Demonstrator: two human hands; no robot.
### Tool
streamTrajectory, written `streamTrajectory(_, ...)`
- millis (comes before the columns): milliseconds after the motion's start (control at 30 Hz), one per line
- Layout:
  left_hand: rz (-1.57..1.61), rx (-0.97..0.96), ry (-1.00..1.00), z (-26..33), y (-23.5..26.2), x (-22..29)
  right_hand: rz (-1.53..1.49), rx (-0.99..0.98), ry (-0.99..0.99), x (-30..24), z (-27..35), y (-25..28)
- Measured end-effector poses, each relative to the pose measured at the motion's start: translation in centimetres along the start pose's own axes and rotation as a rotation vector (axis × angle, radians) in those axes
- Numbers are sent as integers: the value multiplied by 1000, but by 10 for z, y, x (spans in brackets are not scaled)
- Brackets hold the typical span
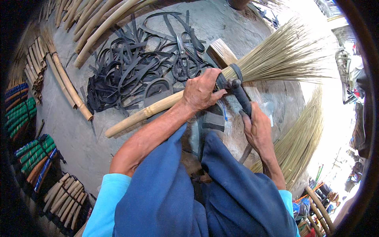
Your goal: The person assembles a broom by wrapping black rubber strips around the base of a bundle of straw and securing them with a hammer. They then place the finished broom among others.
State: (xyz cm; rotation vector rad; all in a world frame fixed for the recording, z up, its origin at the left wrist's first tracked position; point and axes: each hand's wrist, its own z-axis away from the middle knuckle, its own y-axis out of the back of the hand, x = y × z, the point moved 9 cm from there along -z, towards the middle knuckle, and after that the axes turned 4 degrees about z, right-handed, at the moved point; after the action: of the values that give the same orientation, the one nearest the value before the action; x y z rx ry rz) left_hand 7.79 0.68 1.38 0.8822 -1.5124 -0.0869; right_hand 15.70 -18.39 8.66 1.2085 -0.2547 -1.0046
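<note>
A broom with a bamboo handle [146,112] and a fan of pale straw bristles [282,55] lies slantwise across the middle. My left hand [203,90] is closed around it where handle and bristles meet. A black rubber strip [236,70] loops around the bristles just beyond my fingers. My right hand [258,125] grips a dark, black-wrapped rod [241,96] with a knobbed upper end. That end touches the binding; whether strip and rod are joined, I cannot tell. Under the bristles sits a wooden block [222,51].
A tangled heap of black strips [130,65] lies beyond my left arm, with scissors [180,45] on it. Loose straw [302,138] lies at right. Bamboo poles [98,33] and bundled handles [65,199] line the left. A sandal [213,120] shows between my knees.
</note>
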Motion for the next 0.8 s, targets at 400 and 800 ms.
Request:
streamTrajectory(400,-43,74,-104,-3,6,5,-102,34,60,-10,-4,-14)
streamTrajectory(800,-49,1,-10,-4,0,-4,-149,126,125,37,6,-68)
